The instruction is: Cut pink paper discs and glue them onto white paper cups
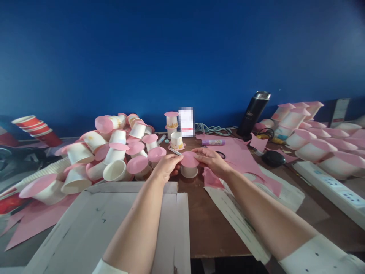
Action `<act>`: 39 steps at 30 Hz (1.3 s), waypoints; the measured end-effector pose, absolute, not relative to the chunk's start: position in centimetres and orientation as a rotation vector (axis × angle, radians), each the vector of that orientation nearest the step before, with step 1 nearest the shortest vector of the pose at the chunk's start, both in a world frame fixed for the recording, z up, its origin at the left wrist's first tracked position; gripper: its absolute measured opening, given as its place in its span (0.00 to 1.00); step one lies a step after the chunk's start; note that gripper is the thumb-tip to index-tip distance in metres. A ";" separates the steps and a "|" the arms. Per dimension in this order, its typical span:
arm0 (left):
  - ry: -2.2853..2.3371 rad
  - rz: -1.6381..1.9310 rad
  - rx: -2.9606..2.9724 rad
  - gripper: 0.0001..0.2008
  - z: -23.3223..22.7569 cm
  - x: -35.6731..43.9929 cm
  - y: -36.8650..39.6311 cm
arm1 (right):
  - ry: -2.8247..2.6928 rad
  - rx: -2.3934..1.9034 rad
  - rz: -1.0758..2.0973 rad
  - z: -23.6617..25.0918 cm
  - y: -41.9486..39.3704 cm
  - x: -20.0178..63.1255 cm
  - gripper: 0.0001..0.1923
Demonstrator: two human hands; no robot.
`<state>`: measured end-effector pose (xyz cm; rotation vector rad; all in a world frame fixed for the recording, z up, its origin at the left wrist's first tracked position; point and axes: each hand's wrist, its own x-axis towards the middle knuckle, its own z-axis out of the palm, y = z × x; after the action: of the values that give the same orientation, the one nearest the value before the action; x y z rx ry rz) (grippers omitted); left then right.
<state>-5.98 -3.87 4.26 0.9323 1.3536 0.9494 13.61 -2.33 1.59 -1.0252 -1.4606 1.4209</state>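
Observation:
A round pink paper disc (189, 159) lies over the mouth of a white paper cup (189, 173) on the brown table. My left hand (169, 166) pinches the disc's left edge, and my right hand (212, 161) has its fingers closed on the right edge. A slim pale stick (175, 152) shows just above my left fingertips; whether they touch it is unclear. Just behind stands another cup (176, 141) with a yellow print, on a pink disc. Further back, a pink-topped cup (171, 121) rests on another cup.
Many pink-topped cups (116, 140) heap at left, more (316, 140) at right. A grey board (94, 224) covers the front left. Pink paper (239, 154), a purple tube (213, 142), a black flask (253, 112), a power strip (336, 188) and red cups (37, 129) lie around.

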 end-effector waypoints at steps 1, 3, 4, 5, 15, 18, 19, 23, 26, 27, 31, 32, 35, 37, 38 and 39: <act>1.352 0.948 0.927 0.11 4.3 -6.0 -3.9 | -1.460 -1.028 1.431 1.6 -2.3 13.6 0.26; 1.353 0.943 0.916 0.10 4.3 -5.9 -3.9 | -1.448 -1.025 1.443 1.6 -2.3 13.6 0.26; 1.354 0.943 0.909 0.10 4.3 -5.9 -3.9 | -1.441 -1.021 1.446 1.5 -2.3 13.5 0.26; 1.355 0.945 0.901 0.09 4.4 -5.9 -3.9 | -1.432 -1.016 1.447 1.5 -2.3 13.5 0.26; 1.340 0.985 0.842 0.08 4.7 -5.4 -4.1 | -1.340 -1.012 1.489 1.5 -2.3 13.2 0.22; 1.345 0.981 0.847 0.09 4.6 -5.3 -4.0 | -1.349 -0.975 1.535 1.8 -2.4 13.2 0.21; 1.344 0.978 0.848 0.09 4.6 -5.4 -4.0 | -1.352 -0.969 1.551 1.8 -2.5 13.1 0.21; 1.342 0.964 0.852 0.09 4.6 -5.4 -4.0 | -1.347 -0.950 1.605 2.0 -2.6 13.1 0.21; 1.344 0.958 0.858 0.09 4.6 -5.4 -4.0 | -1.330 -0.960 1.614 1.9 -2.6 13.0 0.19; 1.344 0.956 0.860 0.08 4.7 -5.4 -4.0 | -1.321 -0.970 1.608 1.8 -2.6 13.0 0.19; 1.346 0.955 0.862 0.08 4.7 -5.3 -4.0 | -1.294 -0.988 1.595 1.6 -2.5 13.0 0.18; 1.349 0.955 0.863 0.08 4.8 -5.3 -4.1 | -1.293 -0.994 1.592 1.6 -2.4 13.0 0.18; 1.362 0.942 0.873 0.08 4.9 -5.3 -4.2 | -1.292 -1.029 1.559 1.6 -2.4 12.8 0.19; 1.370 0.934 0.882 0.08 5.0 -5.3 -4.2 | -1.292 -1.059 1.529 1.7 -2.5 12.7 0.19; 1.375 0.927 0.886 0.08 5.0 -5.3 -4.2 | -1.292 -1.073 1.517 1.8 -2.6 12.6 0.19; 1.381 0.920 0.890 0.08 5.0 -5.3 -4.2 | -1.291 -1.086 1.506 1.9 -2.7 12.5 0.19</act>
<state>-5.29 -4.18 5.02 0.8899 1.3807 0.9203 12.49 -2.67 1.92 -1.0862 -1.2914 1.5060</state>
